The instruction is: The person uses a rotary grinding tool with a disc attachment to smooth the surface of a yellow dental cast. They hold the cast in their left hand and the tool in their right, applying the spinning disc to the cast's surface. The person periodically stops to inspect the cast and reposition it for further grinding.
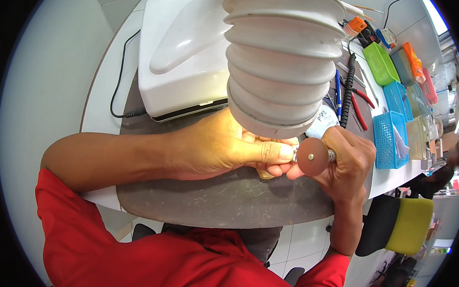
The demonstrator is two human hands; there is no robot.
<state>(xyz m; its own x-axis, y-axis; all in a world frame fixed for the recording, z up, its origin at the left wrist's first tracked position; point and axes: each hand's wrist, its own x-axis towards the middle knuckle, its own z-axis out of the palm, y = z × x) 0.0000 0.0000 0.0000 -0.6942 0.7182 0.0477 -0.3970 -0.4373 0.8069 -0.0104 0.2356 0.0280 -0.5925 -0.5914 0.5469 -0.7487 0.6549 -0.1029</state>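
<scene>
Open room on the dark mat (222,204) between its curved near edge and the hands. Left hand (216,148) reaches in sideways, right hand (351,155) curls opposite. Left grip pinches a small shiny piece (295,154), right grip wraps a rotary tool (332,155), brown disc (311,157) right beside the piece, contact unclear.

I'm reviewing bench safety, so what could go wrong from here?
The brown disc on the tool in the right hand sits very close to the thumb of the left hand; if it spins, it might graze skin. The small shiny piece at the left thumb's tip, mostly hidden, could slip from such a small pinch.
</scene>
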